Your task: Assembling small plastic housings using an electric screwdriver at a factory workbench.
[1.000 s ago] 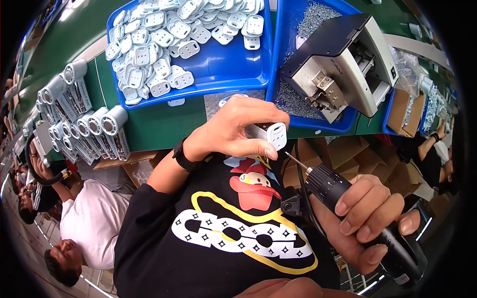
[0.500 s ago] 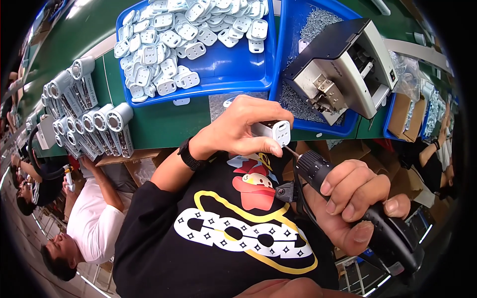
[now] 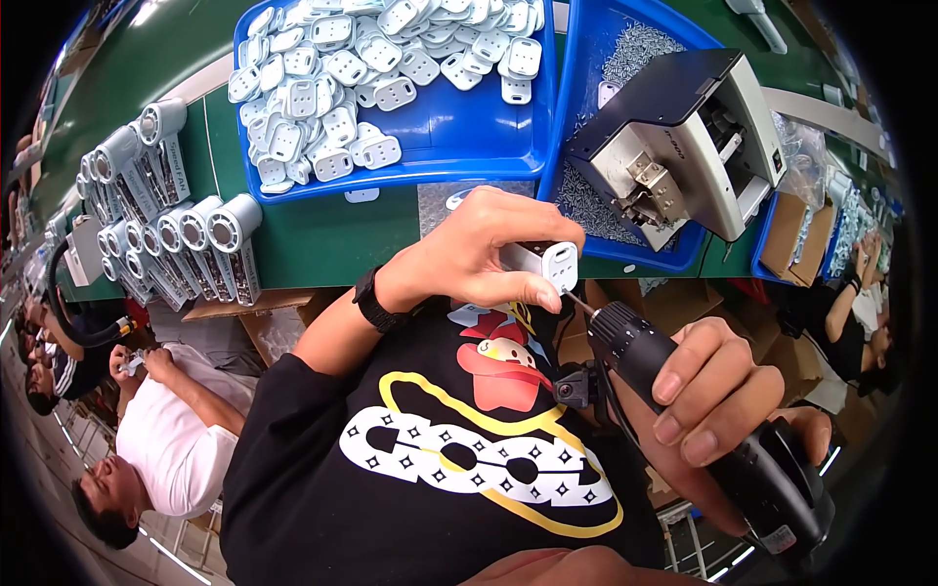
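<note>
My left hand [image 3: 479, 244], a black watch band at its wrist, is closed around a pale housing whose end is capped by a small white plate [image 3: 560, 264] with holes. Most of that housing is hidden by the fingers. An electric screwdriver [image 3: 635, 342], black with a ribbed collar, sits in the grip of my right hand [image 3: 718, 391]. Its thin bit slants up to the lower edge of the plate; whether it sits in a screw cannot be told. Many matching plates [image 3: 337, 83] lie heaped in a blue tray [image 3: 469, 156] beyond my hands.
A screw feeder machine [image 3: 674, 146] stands in a second blue tray [image 3: 562, 186] with loose screws [image 3: 635, 54]. Pale handheld fans [image 3: 200, 230] stand in rows at left. A co-worker in white [image 3: 176, 439] is at left; a cardboard box [image 3: 796, 234] is at right.
The screwdriver and my right hand have shifted slightly right and down, the bit still at the plate. My left hand has barely moved. The co-worker's hands at left have come together.
</note>
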The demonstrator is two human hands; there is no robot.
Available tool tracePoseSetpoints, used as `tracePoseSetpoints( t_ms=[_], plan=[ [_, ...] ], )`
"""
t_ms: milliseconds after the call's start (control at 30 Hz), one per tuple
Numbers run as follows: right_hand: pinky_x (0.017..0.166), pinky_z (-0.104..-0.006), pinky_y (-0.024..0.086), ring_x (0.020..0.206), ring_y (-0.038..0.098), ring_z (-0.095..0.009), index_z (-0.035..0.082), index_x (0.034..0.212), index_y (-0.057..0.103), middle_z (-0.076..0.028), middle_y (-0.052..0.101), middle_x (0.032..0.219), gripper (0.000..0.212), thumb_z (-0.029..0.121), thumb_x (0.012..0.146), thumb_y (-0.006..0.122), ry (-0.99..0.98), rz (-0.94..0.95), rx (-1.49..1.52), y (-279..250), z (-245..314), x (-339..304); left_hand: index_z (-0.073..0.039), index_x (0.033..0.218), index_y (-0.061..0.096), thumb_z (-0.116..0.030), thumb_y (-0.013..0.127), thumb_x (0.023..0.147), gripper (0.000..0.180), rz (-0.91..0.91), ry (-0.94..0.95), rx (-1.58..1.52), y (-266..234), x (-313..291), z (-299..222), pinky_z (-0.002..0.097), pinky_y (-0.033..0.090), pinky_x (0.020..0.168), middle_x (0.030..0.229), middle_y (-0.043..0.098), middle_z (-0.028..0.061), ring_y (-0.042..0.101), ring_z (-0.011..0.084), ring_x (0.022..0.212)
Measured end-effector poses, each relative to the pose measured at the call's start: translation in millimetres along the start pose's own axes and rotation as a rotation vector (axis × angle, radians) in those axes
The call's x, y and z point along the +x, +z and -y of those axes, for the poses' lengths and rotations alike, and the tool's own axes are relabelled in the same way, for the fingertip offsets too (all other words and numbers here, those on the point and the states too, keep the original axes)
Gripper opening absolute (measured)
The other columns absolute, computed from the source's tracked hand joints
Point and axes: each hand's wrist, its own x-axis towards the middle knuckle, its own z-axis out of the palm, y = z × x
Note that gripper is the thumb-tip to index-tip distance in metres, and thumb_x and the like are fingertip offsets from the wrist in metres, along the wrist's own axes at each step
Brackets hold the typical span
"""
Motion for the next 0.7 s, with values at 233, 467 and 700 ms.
tracePoseSetpoints(
  t_ms=[233, 467, 700],
  plan=[
    [0.054, -0.0266, 0.053, 0.055, 0.059, -0.012, 0.015, 0.134, 0.046, -0.002, 0.062, 0.078, 0.058, 0.047, 0.092, 0.069, -0.072, -0.028, -0.091, 13, -3, -8, 0.0, 0.101, 0.069, -0.055, 0.078, 0.078, 0.061, 0.002, 0.039, -0.019, 1, 2, 4, 0.0338, 0.051, 0.064, 0.085, 0.069, 0.0112, 0.069, 0.0268, 0.072],
    [0.049, -0.0251, 0.052, 0.052, 0.06, -0.012, 0.014, 0.126, 0.05, -0.001, 0.063, 0.074, 0.049, 0.042, 0.091, 0.071, -0.049, -0.088, -0.16, 20, 0, -10, 0.002, 0.1, 0.069, -0.053, 0.079, 0.078, 0.06, -0.008, 0.073, -0.033, 0, 3, 4, 0.0337, 0.051, 0.061, 0.084, 0.069, 0.0112, 0.068, 0.0271, 0.071],
    [0.048, -0.0255, 0.053, 0.052, 0.059, -0.011, 0.012, 0.119, 0.052, 0.0, 0.064, 0.071, 0.046, 0.043, 0.091, 0.071, 0.052, -0.079, -0.039, 3, -2, -6, 0.001, 0.099, 0.069, -0.052, 0.079, 0.079, 0.058, 0.031, 0.062, -0.035, -1, 5, 4, 0.0343, 0.051, 0.06, 0.082, 0.069, 0.0108, 0.068, 0.0276, 0.069]
  ],
)
